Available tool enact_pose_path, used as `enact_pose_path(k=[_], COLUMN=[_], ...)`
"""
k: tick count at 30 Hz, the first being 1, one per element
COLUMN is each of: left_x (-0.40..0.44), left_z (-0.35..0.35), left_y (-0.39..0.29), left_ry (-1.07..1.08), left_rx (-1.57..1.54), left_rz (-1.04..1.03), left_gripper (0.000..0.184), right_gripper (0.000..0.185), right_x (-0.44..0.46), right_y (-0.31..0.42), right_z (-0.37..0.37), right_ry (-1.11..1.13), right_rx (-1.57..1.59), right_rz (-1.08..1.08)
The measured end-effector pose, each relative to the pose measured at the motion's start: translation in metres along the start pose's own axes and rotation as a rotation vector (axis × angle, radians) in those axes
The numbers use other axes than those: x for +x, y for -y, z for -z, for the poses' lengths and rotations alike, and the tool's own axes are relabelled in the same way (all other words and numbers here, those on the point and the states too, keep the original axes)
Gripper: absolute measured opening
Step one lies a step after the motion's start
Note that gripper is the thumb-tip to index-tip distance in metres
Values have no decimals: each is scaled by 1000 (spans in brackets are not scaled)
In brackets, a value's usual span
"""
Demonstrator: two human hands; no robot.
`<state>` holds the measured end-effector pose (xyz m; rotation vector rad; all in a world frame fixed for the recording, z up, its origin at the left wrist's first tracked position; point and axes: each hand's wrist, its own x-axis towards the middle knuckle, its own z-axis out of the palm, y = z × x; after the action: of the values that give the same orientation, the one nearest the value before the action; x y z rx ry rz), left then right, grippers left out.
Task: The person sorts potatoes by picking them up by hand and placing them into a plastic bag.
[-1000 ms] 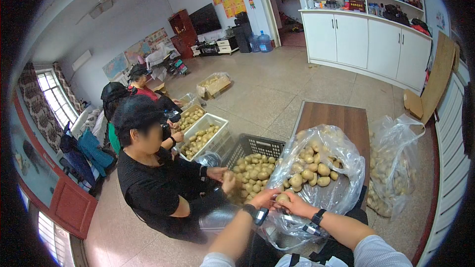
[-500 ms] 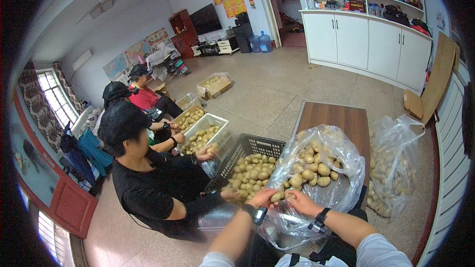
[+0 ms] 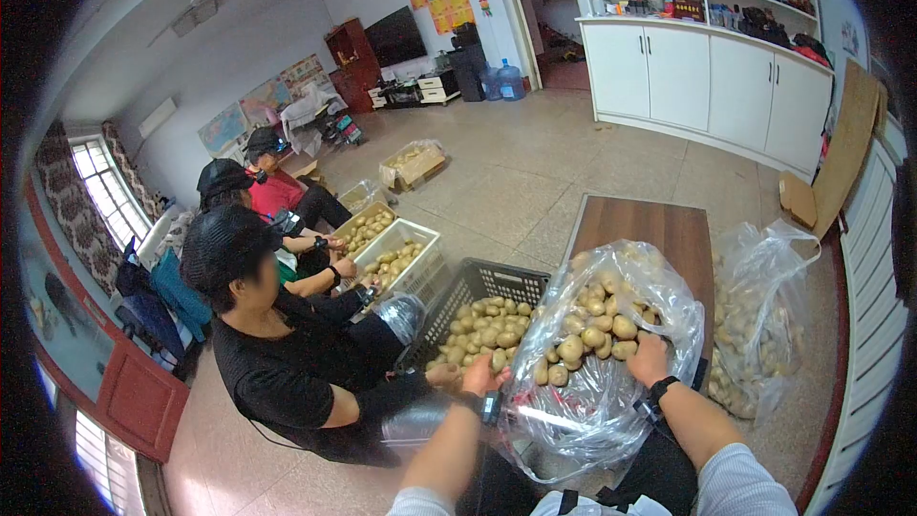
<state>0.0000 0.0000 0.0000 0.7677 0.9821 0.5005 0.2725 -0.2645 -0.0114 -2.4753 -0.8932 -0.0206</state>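
Note:
My left hand is at the near right side of a dark slatted plastic crate of potatoes. Its fingers are closed around a potato, just above the others. To the right, my right hand reaches into an open clear plastic bag of potatoes. Its fingers curl at a potato on the pile's near right side; the fingertips are partly hidden. The bag lies on a brown wooden table, its loose front folds hanging toward my lap.
A co-worker in black sits close on the left, one hand at the crate near mine. Two more people sit beyond, by a white crate and boxes of potatoes. Another filled bag stands on the floor at right.
My hands were together at a potato over the bag's front. The left has moved left to the crate, the right up and right to the pile. The nearest co-worker's far hand has drawn back.

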Motion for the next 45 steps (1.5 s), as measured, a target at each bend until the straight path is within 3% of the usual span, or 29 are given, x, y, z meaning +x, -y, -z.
enact_pose_path(k=[3, 6, 8, 12, 14, 15, 16, 18, 21, 24, 29, 31, 33, 36, 38, 40, 45], left_x=[-7, 21, 84, 62, 83, 108, 138, 137, 66, 45, 38, 41, 46, 52, 48, 50, 57], left_z=[-6, 18, 56, 42, 58, 76, 100, 108, 69, 53, 57, 54, 57, 62, 65, 66, 69], left_y=[0, 12, 48, 36, 51, 63, 74, 70, 33, 26, 18, 22, 27, 30, 29, 31, 38], left_ry=[-85, -34, 69, -23, 40, 39, 0, -43, -46, -105, -257, -300, -343, -336, -386, -399, -424], left_rx=[-42, 358, 41, -135, 202, 201, 619, 1042, 954, 629, 1529, 1469, 1410, 1330, 1621, 1596, 1442], left_rz=[-58, -248, -293, -157, -442, -441, -662, -873, -864, -652, -957, -987, -1013, -1015, -1084, -1066, -1045], left_gripper=[26, 25, 21, 20, 18, 18, 20, 24, 38, 50, 47, 46, 45, 43, 42, 42, 39], right_gripper=[40, 46, 48, 54, 55, 56, 56, 54, 51, 50, 48, 49, 49, 52, 53, 54, 34], right_x=[3, 7, 10, 13, 14, 15, 15, 14, 20, 22, 5, 4, 2, 3, 3, 3, 1], right_y=[-5, -9, -20, -28, -33, -36, -37, -40, -51, -50, -9, -7, -14, -8, -8, -6, -8], right_z=[13, 14, 7, 0, -4, -4, -3, 0, -9, -6, 7, 4, -15, -4, -1, 5, 0], right_ry=[58, 62, 74, 29, 31, 33, 33, 103, 224, 362, 243, 251, 124, 185, 215, 245, 270], right_rx=[23, 7, -37, -17, -8, 1, 1, -6, 110, 77, 17, 35, 51, 67, 47, 26, -96], right_rz=[-89, -164, -181, -248, -258, -269, -268, -302, -364, -348, -134, -100, -34, -67, -60, -55, 22])
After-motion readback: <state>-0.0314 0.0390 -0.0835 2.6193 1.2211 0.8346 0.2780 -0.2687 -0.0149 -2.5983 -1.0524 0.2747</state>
